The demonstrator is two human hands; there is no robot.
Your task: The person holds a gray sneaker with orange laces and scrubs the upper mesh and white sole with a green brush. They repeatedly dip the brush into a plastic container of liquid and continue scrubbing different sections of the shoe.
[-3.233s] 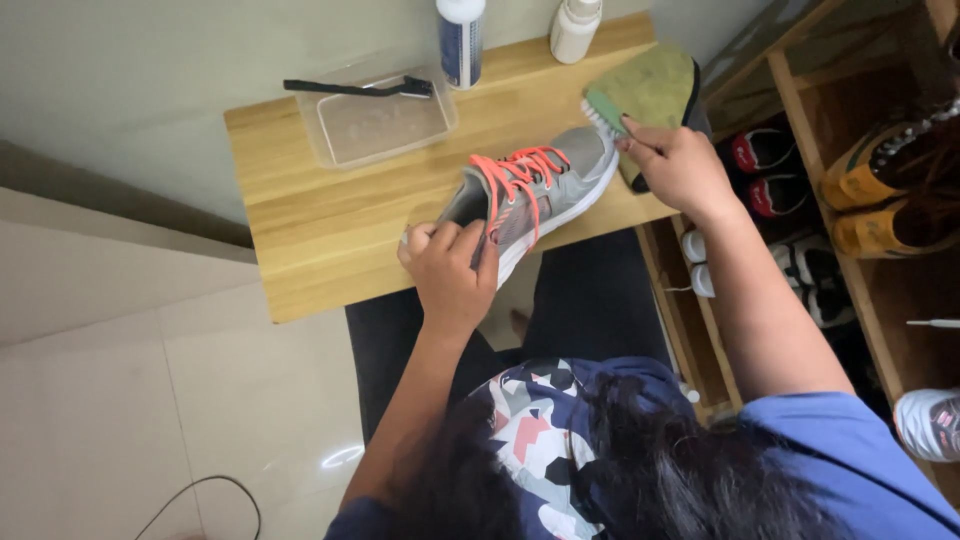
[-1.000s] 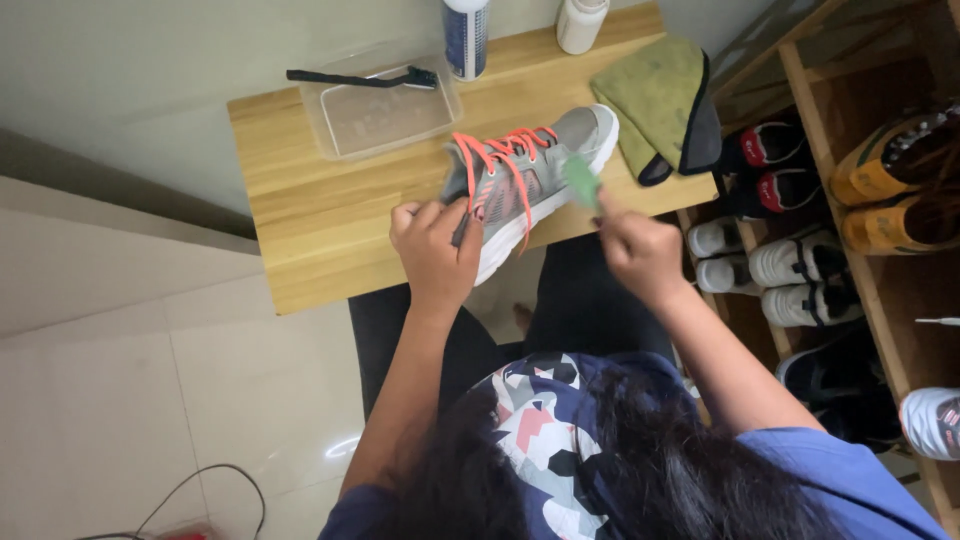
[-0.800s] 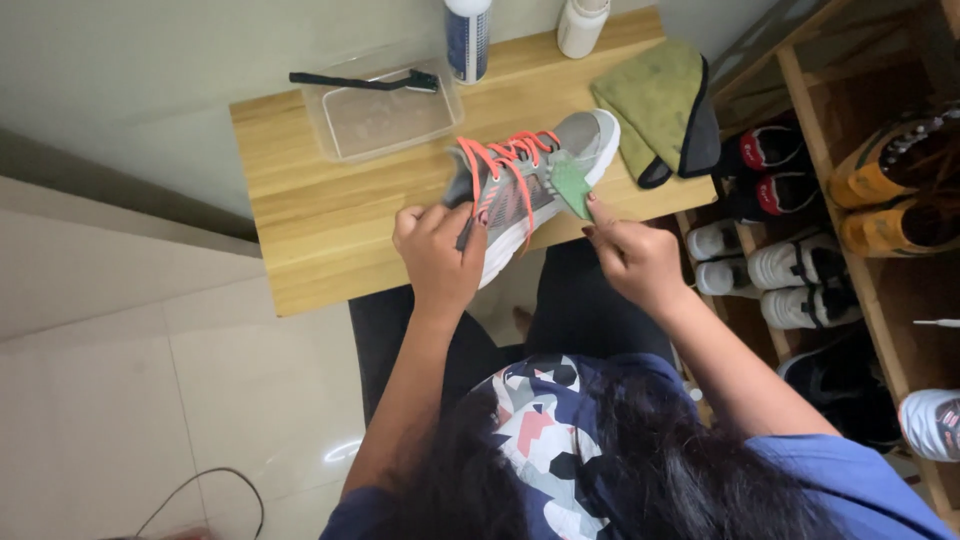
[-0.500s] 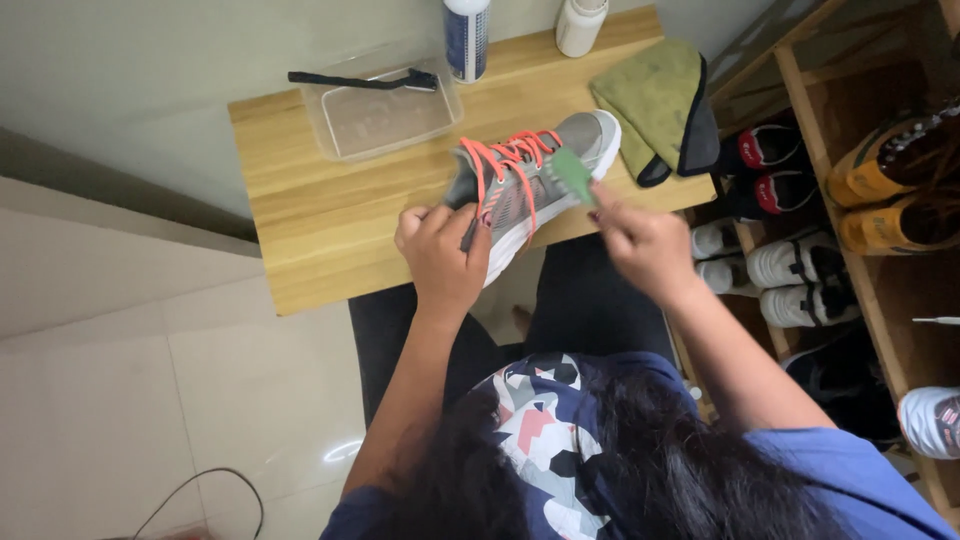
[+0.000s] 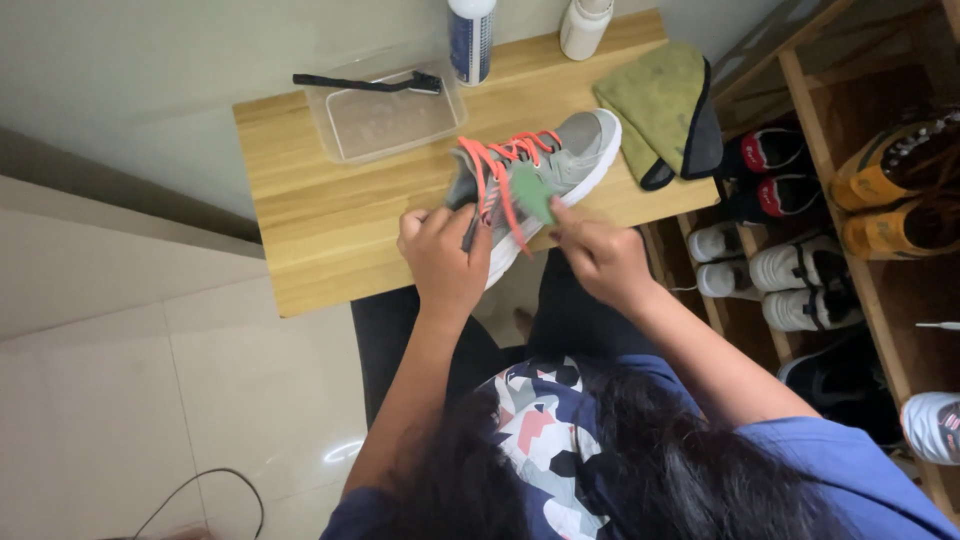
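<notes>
Head view | left hand (image 5: 445, 262) grips grey mesh sneaker (image 5: 545, 180) | right hand (image 5: 600, 260) presses green pad (image 5: 533, 193)

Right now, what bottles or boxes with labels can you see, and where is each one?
Bottle: back edge of the wooden table, upright, white with a dark blue label.
Second bottle: to its right on the back edge, plain white, no label showing.
Clear plastic tray: left of the bottles, rectangular, a black brush lying across it.

Grey lace-up sneaker (image 5: 560, 160) on light wooden worktop (image 5: 310, 230), near front edge. Clear plastic tray (image 5: 385, 115) behind it to left, black brush (image 5: 365, 83) across tray rim. Folded green cloth (image 5: 660, 100) right of sneaker. Wooden shoe rack (image 5: 860, 290) beyond worktop's right end.
</notes>
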